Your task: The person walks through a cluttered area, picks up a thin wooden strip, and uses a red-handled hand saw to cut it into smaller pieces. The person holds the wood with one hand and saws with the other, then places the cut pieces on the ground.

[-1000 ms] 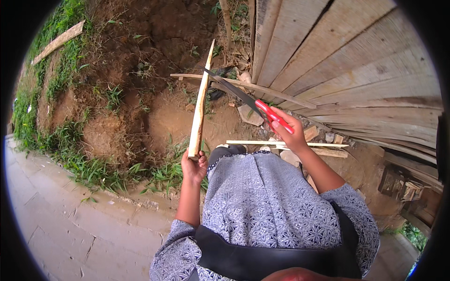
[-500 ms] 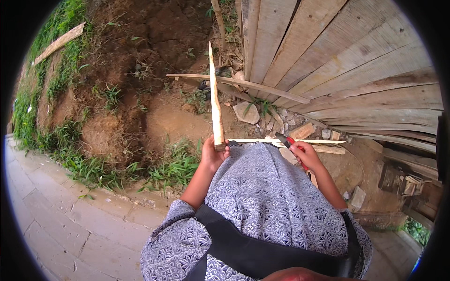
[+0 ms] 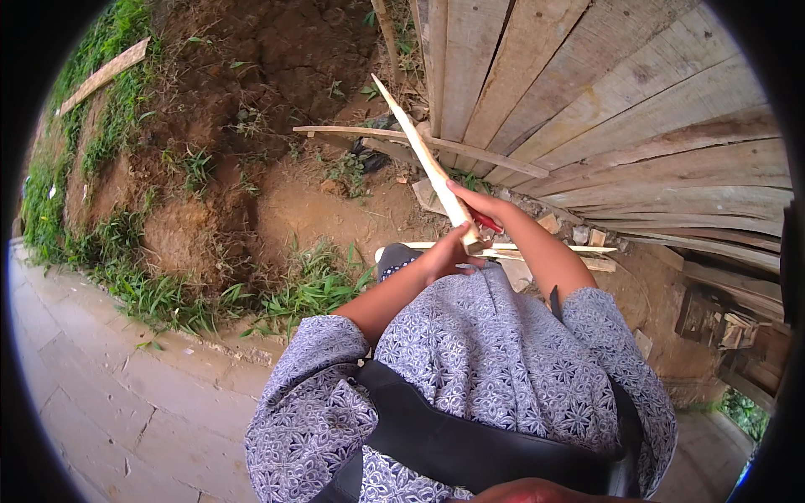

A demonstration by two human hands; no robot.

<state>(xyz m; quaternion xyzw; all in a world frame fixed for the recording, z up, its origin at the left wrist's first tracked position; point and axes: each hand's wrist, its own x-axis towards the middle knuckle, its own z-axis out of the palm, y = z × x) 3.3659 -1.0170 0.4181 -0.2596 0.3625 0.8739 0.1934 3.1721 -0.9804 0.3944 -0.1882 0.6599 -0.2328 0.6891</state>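
Note:
A long pale wooden stake [image 3: 419,147], pointed at its far end, slants up and to the left in front of my body. My left hand [image 3: 449,251] is closed round its thick lower end. Higher on the same stake, my right hand [image 3: 476,201] lies against its right side. A red-handled tool [image 3: 486,221] shows under the right palm. Its dark tip is hidden now, and I cannot make out its exact kind.
A thin wooden strip [image 3: 579,248] and another piece of wood [image 3: 591,264] lie beyond my lap on the right. A plank wall [image 3: 537,92] stands at the far right, with a narrow board [image 3: 495,158] at its foot. Left are an earth bank [image 3: 184,230] and paving [image 3: 109,369].
My right hand has come left and forward onto the stake with the red-handled tool. The stake's lower end has swung right, so it now leans. My left hand has moved right with it.

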